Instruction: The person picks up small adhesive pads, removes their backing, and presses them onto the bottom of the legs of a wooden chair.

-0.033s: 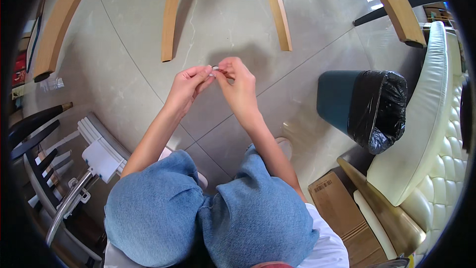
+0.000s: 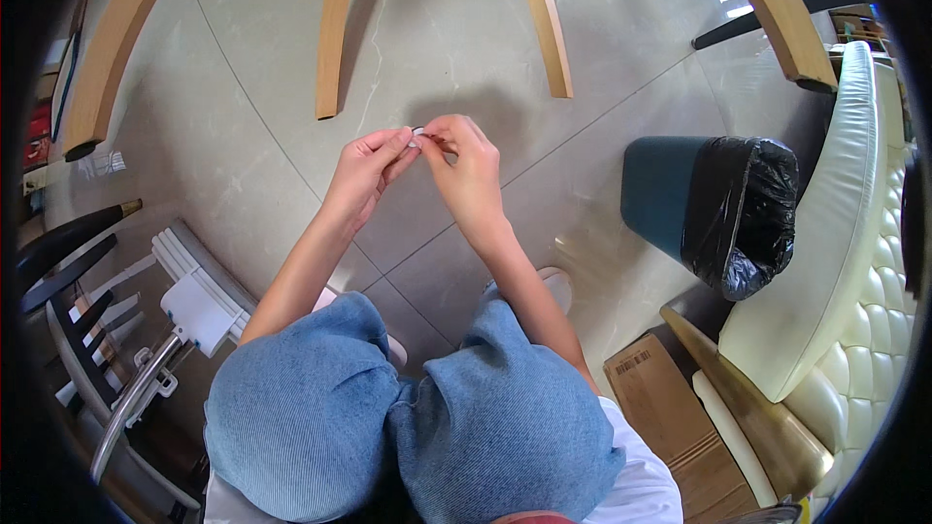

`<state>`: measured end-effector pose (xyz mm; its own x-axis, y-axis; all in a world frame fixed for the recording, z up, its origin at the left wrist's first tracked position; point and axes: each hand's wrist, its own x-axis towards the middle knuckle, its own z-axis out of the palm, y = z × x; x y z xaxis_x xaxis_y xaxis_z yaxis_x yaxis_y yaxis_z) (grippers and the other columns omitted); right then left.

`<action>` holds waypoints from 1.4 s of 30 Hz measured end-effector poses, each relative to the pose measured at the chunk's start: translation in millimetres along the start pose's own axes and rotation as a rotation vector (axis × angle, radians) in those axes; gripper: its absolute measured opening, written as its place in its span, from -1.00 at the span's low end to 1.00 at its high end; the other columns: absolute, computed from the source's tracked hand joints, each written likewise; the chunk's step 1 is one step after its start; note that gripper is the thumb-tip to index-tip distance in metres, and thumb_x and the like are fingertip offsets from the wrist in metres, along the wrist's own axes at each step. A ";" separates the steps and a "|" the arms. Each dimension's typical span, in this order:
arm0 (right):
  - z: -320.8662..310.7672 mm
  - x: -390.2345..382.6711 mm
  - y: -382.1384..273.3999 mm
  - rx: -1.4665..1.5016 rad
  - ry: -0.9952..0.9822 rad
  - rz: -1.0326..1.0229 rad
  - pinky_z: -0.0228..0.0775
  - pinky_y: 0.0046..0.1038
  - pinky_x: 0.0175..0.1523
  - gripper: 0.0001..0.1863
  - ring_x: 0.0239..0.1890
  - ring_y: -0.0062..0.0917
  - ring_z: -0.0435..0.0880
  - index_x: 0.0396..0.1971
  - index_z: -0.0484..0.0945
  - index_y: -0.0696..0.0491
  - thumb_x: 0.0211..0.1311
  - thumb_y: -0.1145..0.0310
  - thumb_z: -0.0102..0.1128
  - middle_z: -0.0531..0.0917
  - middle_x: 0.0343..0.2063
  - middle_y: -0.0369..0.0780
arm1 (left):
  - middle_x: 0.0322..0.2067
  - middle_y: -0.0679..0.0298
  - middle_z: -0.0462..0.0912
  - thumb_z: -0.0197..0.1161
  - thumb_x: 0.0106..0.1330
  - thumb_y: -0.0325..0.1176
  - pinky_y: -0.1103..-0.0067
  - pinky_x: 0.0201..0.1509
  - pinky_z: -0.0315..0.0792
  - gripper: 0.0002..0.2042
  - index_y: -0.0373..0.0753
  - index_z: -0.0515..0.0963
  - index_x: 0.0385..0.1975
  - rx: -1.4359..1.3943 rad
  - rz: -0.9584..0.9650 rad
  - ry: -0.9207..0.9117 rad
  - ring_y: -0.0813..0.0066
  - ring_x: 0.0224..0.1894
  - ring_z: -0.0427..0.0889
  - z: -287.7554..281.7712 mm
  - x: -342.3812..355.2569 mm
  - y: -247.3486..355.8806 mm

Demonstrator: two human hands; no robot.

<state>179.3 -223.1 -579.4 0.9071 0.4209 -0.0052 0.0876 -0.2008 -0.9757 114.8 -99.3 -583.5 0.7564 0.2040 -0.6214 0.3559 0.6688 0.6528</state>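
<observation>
In front of my knees, above the floor, both my hands meet fingertip to fingertip. Between them is a small item (image 2: pixel 417 133), whitish with a dark edge, too small to name. My left hand (image 2: pixel 372 163) pinches it from the left between thumb and fingers. From the other side, my right hand (image 2: pixel 466 163) closes its thumb and bent fingers on the same item. My fingertips cover most of it.
Curved wooden legs (image 2: pixel 335 34) stand on the tiled floor (image 2: pixel 437 49) ahead. At right are a blue bin (image 2: pixel 662 192) with a black bag (image 2: pixel 743 223), a cream padded seat (image 2: pixel 811 223) and a cardboard box (image 2: pixel 670 417). A white-and-metal frame (image 2: pixel 199 306) stands left.
My right fingers have shifted slightly over the small item, and more of its whitish part shows. My arms hold nearly the same place.
</observation>
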 end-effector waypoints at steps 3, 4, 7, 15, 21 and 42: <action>0.9 -2.7 1.7 0.038 -0.029 -0.011 0.47 -0.52 -0.31 -0.86 -0.44 -0.44 0.60 -0.45 0.46 0.18 -0.04 0.54 0.22 0.52 -0.43 -0.17 | -0.24 0.21 0.56 0.07 0.26 -0.38 0.76 -0.08 0.42 -0.76 -0.41 0.46 -0.18 -0.051 -0.002 -0.015 0.59 -0.18 0.54 1.9 -8.8 2.5; -0.1 -2.8 1.3 0.040 -0.027 -0.008 0.47 -0.52 -0.31 -0.86 -0.44 -0.44 0.60 -0.45 0.46 0.18 -0.04 0.54 0.22 0.52 -0.43 -0.17 | -0.24 0.21 0.56 0.07 0.26 -0.38 0.76 -0.08 0.42 -0.76 -0.41 0.46 -0.18 -0.049 -0.006 -0.015 0.59 -0.18 0.54 1.7 -9.2 1.8; -6.0 -2.5 -2.4 0.041 -0.063 0.041 0.48 -0.51 -0.30 -0.88 -0.41 -0.45 0.61 -0.47 0.47 0.19 -0.04 0.54 0.22 0.52 -0.42 -0.17 | -0.28 0.24 0.57 0.07 0.27 -0.38 0.74 -0.10 0.42 -0.77 -0.40 0.48 -0.18 0.096 0.042 -0.030 0.62 -0.20 0.54 0.0 -8.2 2.2; -22.5 -0.8 -2.8 0.189 -0.176 0.165 0.50 -0.55 -0.23 -0.89 -0.36 -0.50 0.61 -0.45 0.50 0.22 -0.02 0.55 0.20 0.51 -0.40 -0.19 | -0.34 0.29 0.59 0.07 0.26 -0.39 0.74 -0.15 0.40 -0.78 -0.40 0.51 -0.21 0.538 0.089 -0.121 0.63 -0.25 0.53 11.5 -11.3 21.3; -36.3 6.0 1.1 0.256 -0.286 0.207 0.47 -0.60 -0.19 -0.90 -0.31 -0.59 0.56 -0.42 0.51 0.24 0.01 0.59 0.17 0.48 -0.34 -0.24 | -0.40 0.29 0.62 0.08 0.24 -0.43 0.73 -0.20 0.40 -0.81 -0.36 0.53 -0.23 0.763 0.157 -0.072 0.68 -0.30 0.54 24.1 -13.3 22.8; -41.0 14.0 9.1 0.309 -0.244 0.210 0.48 -0.58 -0.20 -0.89 -0.33 -0.57 0.58 -0.44 0.50 0.24 0.00 0.56 0.18 0.50 -0.38 -0.22 | -0.41 0.28 0.61 0.15 0.19 -0.48 0.74 -0.21 0.41 -0.88 -0.38 0.55 -0.35 0.566 0.222 -0.040 0.67 -0.31 0.55 22.4 -0.8 9.9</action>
<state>209.6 -255.4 -579.3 0.7653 0.6030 -0.2252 -0.2487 -0.0456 -0.9675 130.1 -108.8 -566.8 0.8620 0.2612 -0.4344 0.4153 0.1274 0.9007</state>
